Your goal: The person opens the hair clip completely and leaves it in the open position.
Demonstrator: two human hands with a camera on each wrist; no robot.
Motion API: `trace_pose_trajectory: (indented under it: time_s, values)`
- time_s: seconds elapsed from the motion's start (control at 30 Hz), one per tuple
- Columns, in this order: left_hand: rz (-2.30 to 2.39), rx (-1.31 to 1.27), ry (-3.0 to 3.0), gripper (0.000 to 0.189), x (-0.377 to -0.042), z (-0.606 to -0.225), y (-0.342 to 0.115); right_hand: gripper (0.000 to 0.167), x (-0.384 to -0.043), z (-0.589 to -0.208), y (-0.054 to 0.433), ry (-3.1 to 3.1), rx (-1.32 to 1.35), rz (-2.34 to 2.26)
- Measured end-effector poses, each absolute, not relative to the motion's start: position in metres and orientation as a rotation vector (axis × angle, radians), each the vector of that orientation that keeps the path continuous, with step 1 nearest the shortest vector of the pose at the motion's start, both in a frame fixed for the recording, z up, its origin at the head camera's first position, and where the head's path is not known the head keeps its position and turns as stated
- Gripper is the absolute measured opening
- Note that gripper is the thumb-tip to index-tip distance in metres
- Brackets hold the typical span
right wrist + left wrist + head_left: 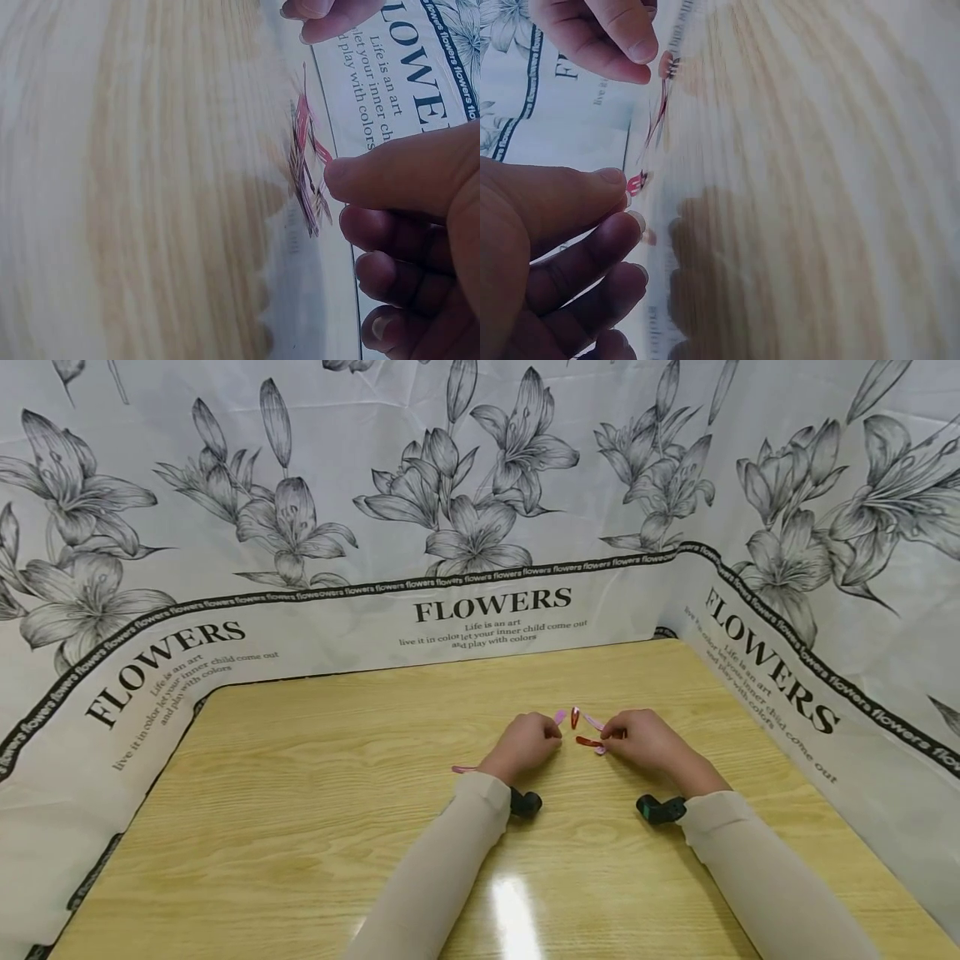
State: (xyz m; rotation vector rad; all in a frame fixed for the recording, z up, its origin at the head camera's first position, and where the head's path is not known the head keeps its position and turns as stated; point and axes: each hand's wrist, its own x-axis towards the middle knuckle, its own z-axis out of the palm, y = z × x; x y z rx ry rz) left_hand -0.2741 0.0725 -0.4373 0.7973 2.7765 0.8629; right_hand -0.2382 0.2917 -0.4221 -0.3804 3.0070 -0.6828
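Observation:
Small red and pink hair clips lie in a loose cluster on the table. A red clip (pixel 575 718) points away from me, with a pink clip (pixel 560 717) left of it and another pink clip (pixel 593 721) right of it. Nearer me, a second red clip (pixel 589 742) lies crosswise beside a pink piece (pixel 600 749). My left hand (pixel 525 745) is beside the cluster, fingers bent, with a gap between thumb and index finger. From the other side, my right hand (pixel 645 742) has its fingertips at the clips; its thumb (pixel 352 178) appears against a reddish clip end (pixel 322 152).
Another pink clip (pixel 463 769) lies left of my left wrist, partly hidden by it. The wooden table (pixel 300 810) is glossy. Flower-printed cloth (pixel 495 610) stands along its back and sides.

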Motion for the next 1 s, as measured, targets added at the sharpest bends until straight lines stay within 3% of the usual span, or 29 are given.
trace_pose_trajectory:
  time_s: [1.0]
  values:
    - [0.830,0.775,2.817,0.014,-0.282,-0.445,0.106,0.009,-0.240,-0.424,0.290,3.006,-0.406,-0.652]
